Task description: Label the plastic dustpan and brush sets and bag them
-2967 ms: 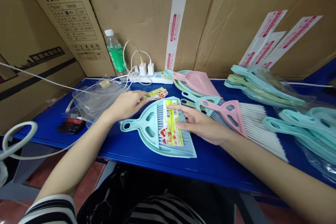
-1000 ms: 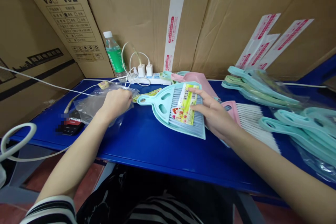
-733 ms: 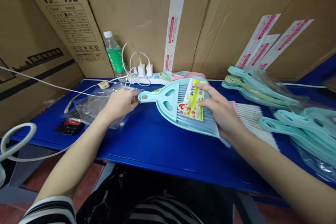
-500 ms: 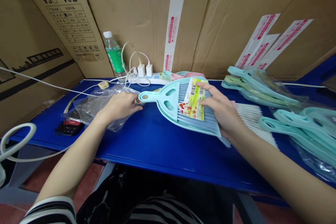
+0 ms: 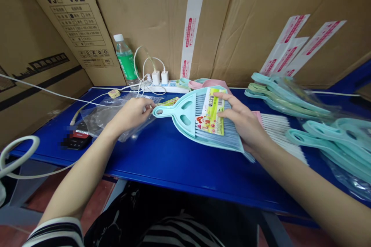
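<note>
My right hand (image 5: 246, 121) grips a light-blue dustpan (image 5: 184, 117) by its wide end, together with the grey-blue bristled brush (image 5: 227, 139) nested in it. The thumb and fingers press on its yellow and white label card (image 5: 213, 112). To the left, the fingers of my left hand (image 5: 131, 114) are pinched together on the edge of a clear plastic bag (image 5: 102, 114) lying on the table. Their tips are close to the dustpan's looped handle. Behind the handle lies another yellow-green label card (image 5: 171, 101), partly covered.
Bagged dustpan sets (image 5: 333, 139) lie at the right. A white-bristled brush (image 5: 279, 131) and a pink dustpan (image 5: 210, 82) lie behind my right hand. At the back stand a bottle (image 5: 126, 61) and a power strip (image 5: 174, 88) with chargers, against cardboard boxes (image 5: 246, 27).
My left hand's fingers have drawn together and the hand has shifted slightly back from the dustpan handle. The dustpan has moved slightly left and tilted a little in my right hand.
</note>
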`<state>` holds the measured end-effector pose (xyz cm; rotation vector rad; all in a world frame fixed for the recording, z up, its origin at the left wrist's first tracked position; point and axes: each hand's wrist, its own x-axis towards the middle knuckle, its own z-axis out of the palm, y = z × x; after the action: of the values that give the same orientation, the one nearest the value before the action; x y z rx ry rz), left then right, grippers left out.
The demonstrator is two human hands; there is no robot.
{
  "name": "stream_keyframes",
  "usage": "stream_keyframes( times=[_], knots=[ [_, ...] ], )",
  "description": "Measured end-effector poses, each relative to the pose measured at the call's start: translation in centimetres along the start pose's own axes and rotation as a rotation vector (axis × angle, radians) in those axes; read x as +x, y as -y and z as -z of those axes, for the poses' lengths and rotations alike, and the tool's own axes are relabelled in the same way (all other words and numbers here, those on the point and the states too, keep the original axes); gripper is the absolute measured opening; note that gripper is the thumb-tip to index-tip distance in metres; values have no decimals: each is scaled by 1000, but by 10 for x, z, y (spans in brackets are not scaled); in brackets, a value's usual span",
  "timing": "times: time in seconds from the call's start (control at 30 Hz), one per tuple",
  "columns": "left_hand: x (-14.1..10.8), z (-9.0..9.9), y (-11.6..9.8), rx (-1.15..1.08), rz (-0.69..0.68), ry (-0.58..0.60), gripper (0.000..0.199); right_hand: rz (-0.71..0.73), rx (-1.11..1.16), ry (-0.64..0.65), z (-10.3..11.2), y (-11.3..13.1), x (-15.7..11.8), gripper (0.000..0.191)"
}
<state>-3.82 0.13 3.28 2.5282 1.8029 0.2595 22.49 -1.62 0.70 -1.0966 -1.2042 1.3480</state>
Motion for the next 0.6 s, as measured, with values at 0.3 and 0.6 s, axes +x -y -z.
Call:
stream_keyframes(
  times=[0.3,0.6],
  knots=[
    [0,-1,-6,-72,13,-68,27,14,-84,38,1,-3,-1,55],
    [-3,5,-10,-176,-48,56,35,144,-132,-91,12,14,-3,45]
  ],
)
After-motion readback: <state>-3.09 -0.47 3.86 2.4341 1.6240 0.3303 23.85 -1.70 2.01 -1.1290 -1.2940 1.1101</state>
